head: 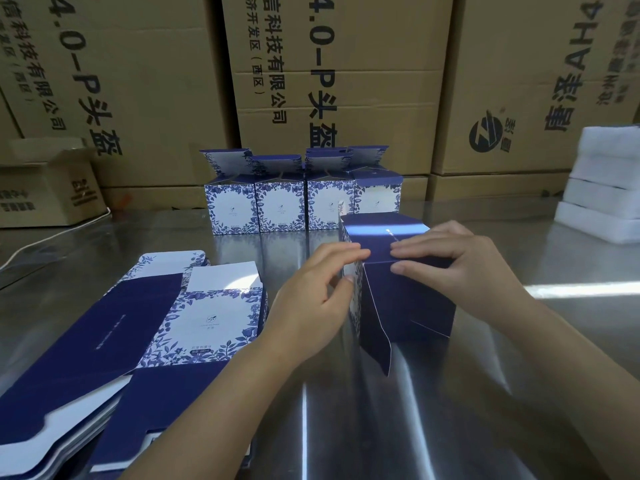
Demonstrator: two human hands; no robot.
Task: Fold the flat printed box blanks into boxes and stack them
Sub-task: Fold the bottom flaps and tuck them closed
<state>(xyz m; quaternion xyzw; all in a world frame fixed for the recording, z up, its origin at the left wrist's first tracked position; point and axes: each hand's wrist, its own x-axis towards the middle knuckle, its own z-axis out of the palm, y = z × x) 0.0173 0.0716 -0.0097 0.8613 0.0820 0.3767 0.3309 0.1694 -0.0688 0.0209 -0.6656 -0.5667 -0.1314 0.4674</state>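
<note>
A dark blue box (405, 299) with white floral sides stands on the steel table (381, 410) in front of me, one loose flap hanging at its near left corner. My left hand (311, 289) grips its left edge, fingertips on the top panel. My right hand (457, 261) presses the top panel from the right, thumb on the front face. A pile of flat printed blanks (149, 341) lies at the left. Several folded boxes (301, 202) with open top flaps stand in a row behind.
Large brown cartons (311, 81) form a wall along the table's far edge. A smaller open carton (48, 188) sits at the far left. White foam blocks (602, 188) are stacked at the right edge.
</note>
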